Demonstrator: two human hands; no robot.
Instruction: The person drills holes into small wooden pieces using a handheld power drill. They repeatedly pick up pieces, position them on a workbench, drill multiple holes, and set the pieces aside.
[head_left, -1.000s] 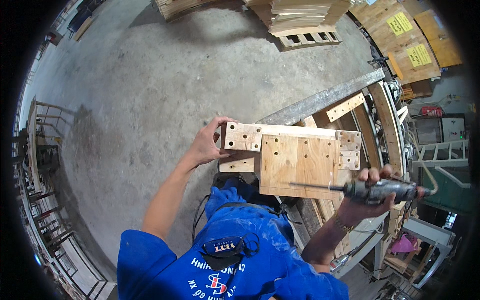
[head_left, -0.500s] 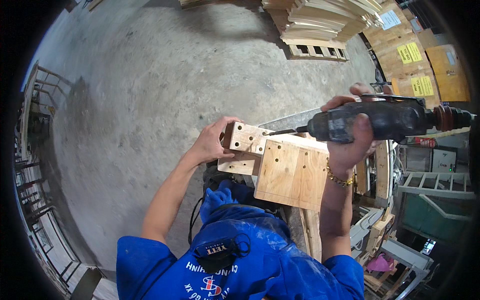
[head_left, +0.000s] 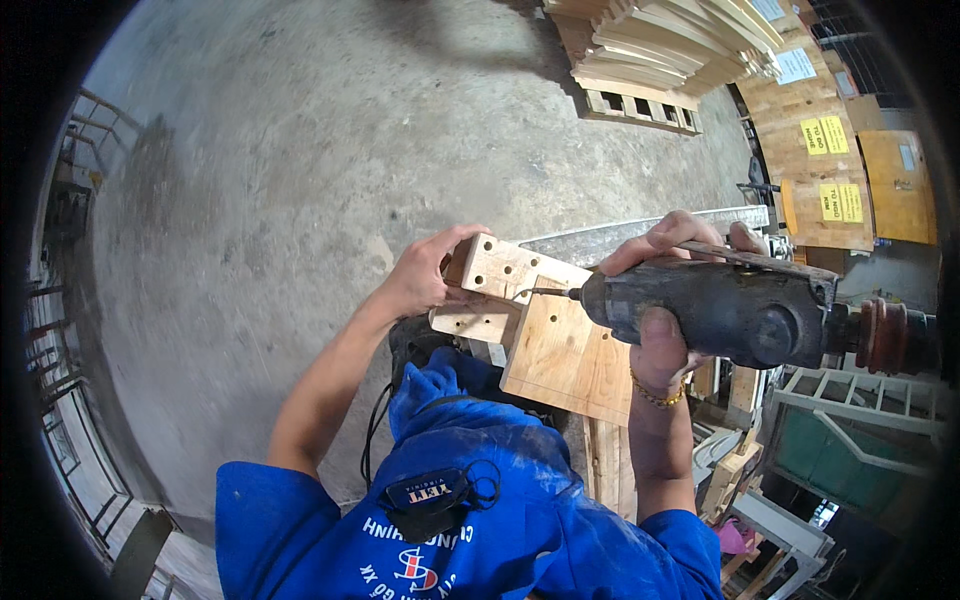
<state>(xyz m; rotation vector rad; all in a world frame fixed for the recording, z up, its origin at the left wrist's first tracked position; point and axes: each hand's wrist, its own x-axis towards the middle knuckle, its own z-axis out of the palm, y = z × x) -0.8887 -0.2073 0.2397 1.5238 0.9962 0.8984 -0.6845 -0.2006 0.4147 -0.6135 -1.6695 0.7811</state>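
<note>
A pale wooden block (head_left: 492, 262) with several round holes lies at the middle, its far left end gripped by my left hand (head_left: 425, 272). My right hand (head_left: 665, 320) is wrapped round a dark, lever-topped air drill (head_left: 720, 305), thumb along its near side. Its thin bit (head_left: 545, 291) points left, the tip at a hole near the block's front edge; how deep it sits I cannot tell. Right of that edge is a square wooden board (head_left: 555, 355) with holes. Another holed wooden piece (head_left: 470, 321) shows below the block, nearer my body.
Concrete floor (head_left: 280, 150) spreads out to the left and ahead. Stacked wooden strips (head_left: 660, 50) rest on a pallet (head_left: 640, 108) at the far right. Wooden panels with yellow sheets (head_left: 825, 160) stand beyond. Timber and a pale metal frame (head_left: 790, 530) crowd the lower right.
The air drill has moved left and nearer my body, its bit tip going from a hole by the block's far edge to one by its front edge. My left hand keeps its grip.
</note>
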